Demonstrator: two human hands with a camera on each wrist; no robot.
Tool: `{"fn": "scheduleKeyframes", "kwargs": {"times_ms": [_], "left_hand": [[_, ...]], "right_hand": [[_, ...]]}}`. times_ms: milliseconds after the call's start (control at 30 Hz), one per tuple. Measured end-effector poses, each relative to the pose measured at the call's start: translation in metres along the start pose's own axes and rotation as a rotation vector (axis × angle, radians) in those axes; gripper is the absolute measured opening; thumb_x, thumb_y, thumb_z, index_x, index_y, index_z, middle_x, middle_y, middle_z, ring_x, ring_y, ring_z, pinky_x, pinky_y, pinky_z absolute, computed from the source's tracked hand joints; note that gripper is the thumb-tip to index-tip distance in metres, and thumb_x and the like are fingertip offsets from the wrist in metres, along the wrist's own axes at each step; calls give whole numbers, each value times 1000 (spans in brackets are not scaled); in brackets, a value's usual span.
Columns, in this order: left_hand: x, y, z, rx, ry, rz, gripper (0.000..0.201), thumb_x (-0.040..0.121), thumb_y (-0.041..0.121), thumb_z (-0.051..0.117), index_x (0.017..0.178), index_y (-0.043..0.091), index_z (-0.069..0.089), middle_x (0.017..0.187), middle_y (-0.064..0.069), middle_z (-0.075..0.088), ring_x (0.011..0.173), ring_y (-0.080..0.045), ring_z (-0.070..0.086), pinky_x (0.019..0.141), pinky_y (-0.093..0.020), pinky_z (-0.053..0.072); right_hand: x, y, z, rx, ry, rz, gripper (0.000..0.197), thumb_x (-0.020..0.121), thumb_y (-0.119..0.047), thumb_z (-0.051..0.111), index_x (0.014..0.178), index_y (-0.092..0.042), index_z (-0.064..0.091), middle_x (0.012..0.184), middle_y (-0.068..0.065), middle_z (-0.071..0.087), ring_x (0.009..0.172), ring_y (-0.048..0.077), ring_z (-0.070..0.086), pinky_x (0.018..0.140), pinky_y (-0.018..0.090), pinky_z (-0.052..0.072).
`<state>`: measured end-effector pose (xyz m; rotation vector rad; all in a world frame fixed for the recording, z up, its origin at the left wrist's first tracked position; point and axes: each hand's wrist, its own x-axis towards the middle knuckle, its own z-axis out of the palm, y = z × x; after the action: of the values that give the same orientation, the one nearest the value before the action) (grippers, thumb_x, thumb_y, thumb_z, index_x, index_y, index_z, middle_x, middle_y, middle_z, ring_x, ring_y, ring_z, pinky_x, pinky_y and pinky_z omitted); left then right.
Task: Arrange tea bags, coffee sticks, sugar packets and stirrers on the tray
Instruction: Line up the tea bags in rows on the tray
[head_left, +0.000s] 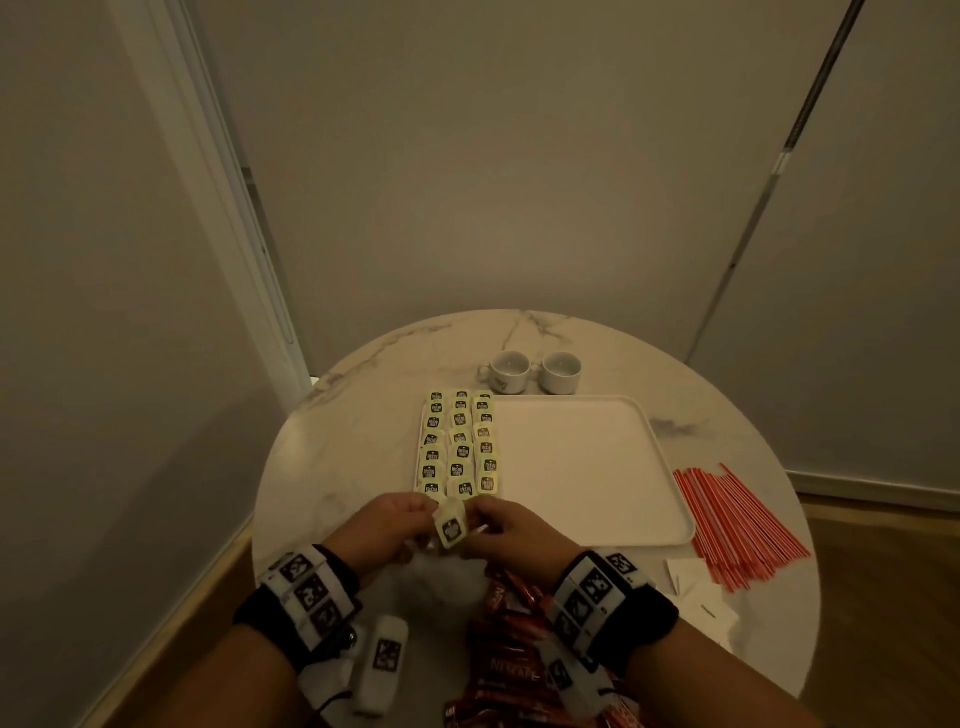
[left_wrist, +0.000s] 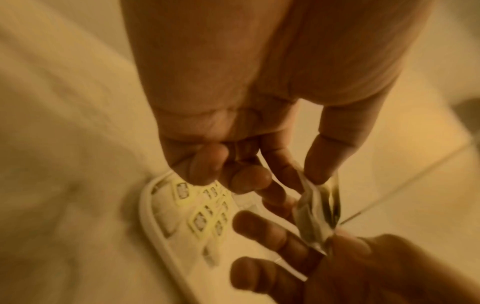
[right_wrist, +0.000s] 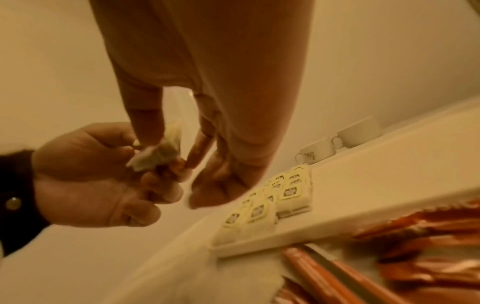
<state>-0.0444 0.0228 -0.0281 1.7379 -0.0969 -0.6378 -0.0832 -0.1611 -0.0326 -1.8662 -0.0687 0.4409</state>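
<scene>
A pale tea bag (head_left: 451, 526) with a dark label hangs just above the tray's near left corner, pinched between both hands. My left hand (head_left: 387, 525) holds its left edge and my right hand (head_left: 511, 530) its right edge. In the left wrist view the tea bag (left_wrist: 315, 214) shows edge-on between thumb and fingertips; in the right wrist view the tea bag (right_wrist: 158, 152) is blurred. The white tray (head_left: 597, 467) carries three columns of tea bags (head_left: 460, 447) along its left side. Red coffee sticks (head_left: 511, 654) lie between my wrists. Red stirrers (head_left: 737, 525) lie right of the tray.
Two white cups (head_left: 535, 371) stand behind the tray on the round marble table (head_left: 363, 415). White packets (head_left: 696, 587) lie near the stirrers at the table's right. Walls close in behind and on both sides. The right part of the tray is bare.
</scene>
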Motion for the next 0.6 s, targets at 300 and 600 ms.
{"fn": "scheduleKeyframes", "kwargs": {"times_ms": [300, 600], "left_hand": [[8, 16, 3, -239, 47, 51, 17, 77, 5, 58, 94, 5, 64, 76, -10, 58, 59, -12, 50, 52, -25, 32], [15, 14, 6, -57, 238, 244, 6, 85, 9, 68, 81, 8, 72, 59, -3, 59, 54, -12, 50, 50, -21, 40]], "right_hand": [[-1, -7, -3, 355, 108, -41, 4, 85, -13, 66, 86, -9, 68, 87, 20, 70, 62, 17, 57, 58, 28, 43], [-3, -5, -7, 364, 37, -9, 15, 91, -11, 59, 85, -14, 73, 83, 7, 69, 62, 11, 56, 59, 24, 42]]}}
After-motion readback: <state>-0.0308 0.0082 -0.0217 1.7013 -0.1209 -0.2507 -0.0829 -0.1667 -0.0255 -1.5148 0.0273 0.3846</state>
